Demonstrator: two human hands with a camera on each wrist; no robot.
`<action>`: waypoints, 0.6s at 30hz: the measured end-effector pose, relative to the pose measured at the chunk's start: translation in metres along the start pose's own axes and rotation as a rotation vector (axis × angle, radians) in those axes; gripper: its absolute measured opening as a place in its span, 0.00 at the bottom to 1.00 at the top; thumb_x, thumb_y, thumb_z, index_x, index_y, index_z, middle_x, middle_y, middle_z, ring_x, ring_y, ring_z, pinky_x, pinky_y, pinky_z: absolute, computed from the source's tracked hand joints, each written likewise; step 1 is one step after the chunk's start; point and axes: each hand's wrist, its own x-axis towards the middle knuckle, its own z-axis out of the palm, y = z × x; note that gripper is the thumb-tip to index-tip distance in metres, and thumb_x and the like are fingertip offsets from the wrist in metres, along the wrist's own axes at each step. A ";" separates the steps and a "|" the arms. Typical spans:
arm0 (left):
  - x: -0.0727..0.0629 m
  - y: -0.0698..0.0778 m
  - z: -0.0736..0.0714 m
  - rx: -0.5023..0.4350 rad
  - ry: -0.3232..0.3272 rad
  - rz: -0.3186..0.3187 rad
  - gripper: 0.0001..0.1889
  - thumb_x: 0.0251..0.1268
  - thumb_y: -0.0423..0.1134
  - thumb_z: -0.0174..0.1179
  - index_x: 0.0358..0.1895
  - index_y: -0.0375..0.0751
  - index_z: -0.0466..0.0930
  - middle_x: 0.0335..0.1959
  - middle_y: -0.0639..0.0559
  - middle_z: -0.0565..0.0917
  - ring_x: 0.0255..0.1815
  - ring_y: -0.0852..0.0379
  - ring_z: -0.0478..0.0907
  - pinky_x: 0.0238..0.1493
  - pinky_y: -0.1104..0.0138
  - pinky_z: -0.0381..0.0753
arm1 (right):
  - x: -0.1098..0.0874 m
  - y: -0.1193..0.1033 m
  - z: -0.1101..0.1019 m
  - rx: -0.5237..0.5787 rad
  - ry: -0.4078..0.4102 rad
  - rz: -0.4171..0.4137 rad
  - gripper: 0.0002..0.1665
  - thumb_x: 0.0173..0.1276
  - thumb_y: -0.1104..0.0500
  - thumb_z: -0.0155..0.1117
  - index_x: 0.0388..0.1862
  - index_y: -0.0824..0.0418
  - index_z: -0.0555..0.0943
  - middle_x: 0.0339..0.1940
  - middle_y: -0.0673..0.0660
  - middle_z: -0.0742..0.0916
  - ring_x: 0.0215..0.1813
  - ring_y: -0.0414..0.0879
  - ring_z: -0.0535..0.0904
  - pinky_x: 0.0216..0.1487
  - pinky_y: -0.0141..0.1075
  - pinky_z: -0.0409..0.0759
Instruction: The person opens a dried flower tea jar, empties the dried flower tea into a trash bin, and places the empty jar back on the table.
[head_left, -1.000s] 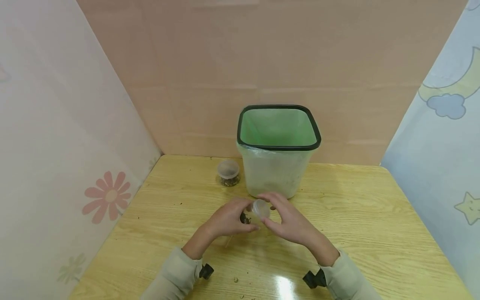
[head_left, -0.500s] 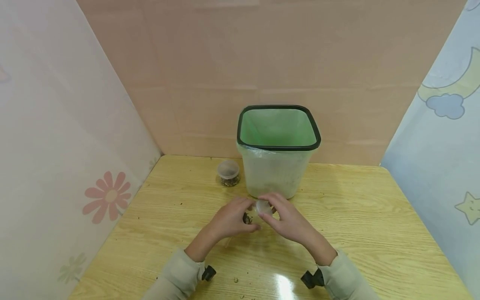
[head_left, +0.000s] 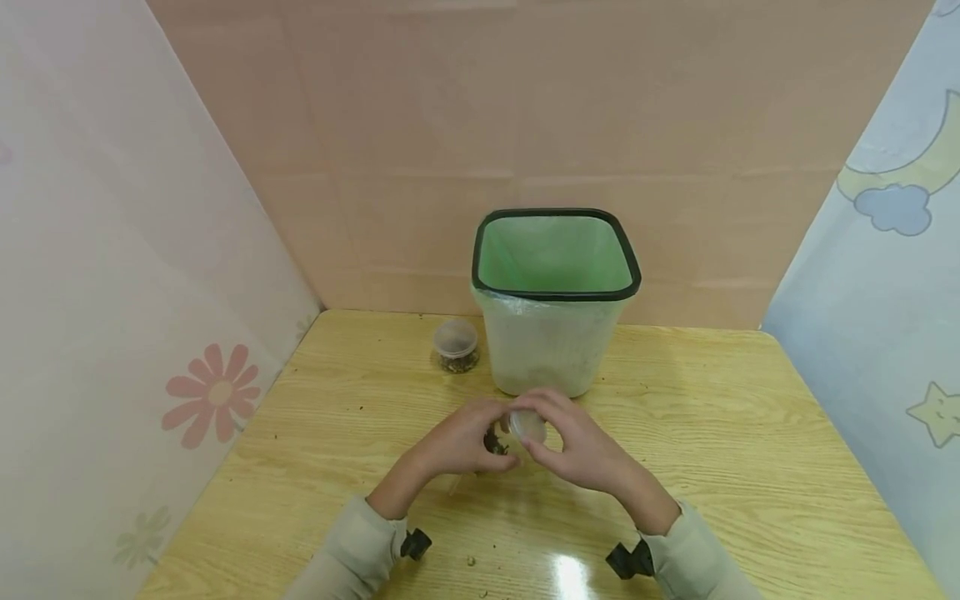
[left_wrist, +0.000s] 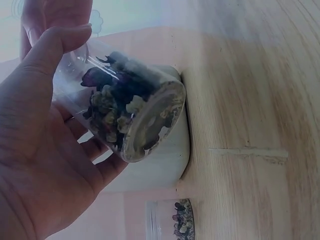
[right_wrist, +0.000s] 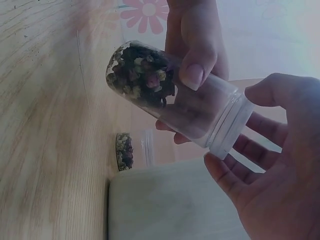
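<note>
A clear plastic jar (right_wrist: 145,80) lies tilted between the two hands, its bottom toward the left. Dried flower buds and leaves fill its lower part. My left hand (head_left: 465,437) grips the jar's body, with the thumb across its side in the right wrist view. At the upper end sits a clear, ridged screw lid (right_wrist: 231,127). My right hand (head_left: 573,446) holds this lid by its edge between thumb and fingers. In the left wrist view, the jar's round base (left_wrist: 155,122) faces the camera above the tabletop.
Behind the hands stands a pale green bin with a black rim (head_left: 555,296) and a plastic liner. Left of it is a second clear jar (head_left: 456,346) with similar dried pieces. A thin pale stick (left_wrist: 250,152) and scattered crumbs lie on the wooden table (head_left: 712,433).
My right fingers have shifted round the lid, with the fingertips now farther over its far edge. The jar has moved very slightly; my left hand keeps its hold.
</note>
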 end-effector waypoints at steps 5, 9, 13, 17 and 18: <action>-0.001 -0.001 0.000 -0.017 0.010 -0.003 0.22 0.60 0.50 0.72 0.55 0.49 0.79 0.46 0.56 0.83 0.44 0.61 0.77 0.46 0.68 0.77 | 0.001 -0.001 -0.001 -0.009 -0.013 0.010 0.31 0.69 0.59 0.67 0.70 0.52 0.74 0.67 0.49 0.77 0.66 0.47 0.75 0.61 0.50 0.78; -0.001 0.001 0.001 0.016 0.043 -0.030 0.24 0.59 0.50 0.72 0.56 0.47 0.79 0.46 0.57 0.82 0.46 0.61 0.77 0.48 0.67 0.78 | 0.002 -0.002 -0.001 -0.011 -0.004 0.063 0.35 0.70 0.55 0.68 0.75 0.51 0.70 0.69 0.52 0.77 0.66 0.49 0.75 0.59 0.52 0.80; -0.002 0.002 0.003 0.078 0.081 -0.060 0.25 0.58 0.54 0.72 0.56 0.49 0.80 0.45 0.59 0.82 0.48 0.61 0.76 0.50 0.65 0.78 | 0.004 -0.003 -0.001 -0.014 0.023 0.143 0.32 0.73 0.49 0.65 0.73 0.54 0.71 0.66 0.54 0.78 0.59 0.50 0.79 0.52 0.49 0.83; -0.003 0.003 0.004 0.119 0.100 -0.092 0.25 0.57 0.55 0.73 0.55 0.49 0.80 0.46 0.58 0.82 0.49 0.60 0.76 0.50 0.64 0.79 | 0.004 -0.005 -0.001 0.009 -0.005 0.195 0.30 0.75 0.46 0.62 0.71 0.56 0.73 0.62 0.55 0.80 0.52 0.47 0.80 0.47 0.43 0.84; -0.004 0.003 0.004 0.126 0.102 -0.095 0.25 0.57 0.55 0.73 0.54 0.49 0.80 0.45 0.58 0.82 0.48 0.60 0.76 0.50 0.64 0.80 | 0.004 -0.006 -0.001 0.015 -0.014 0.194 0.29 0.76 0.46 0.62 0.71 0.56 0.74 0.62 0.55 0.80 0.51 0.46 0.80 0.47 0.42 0.84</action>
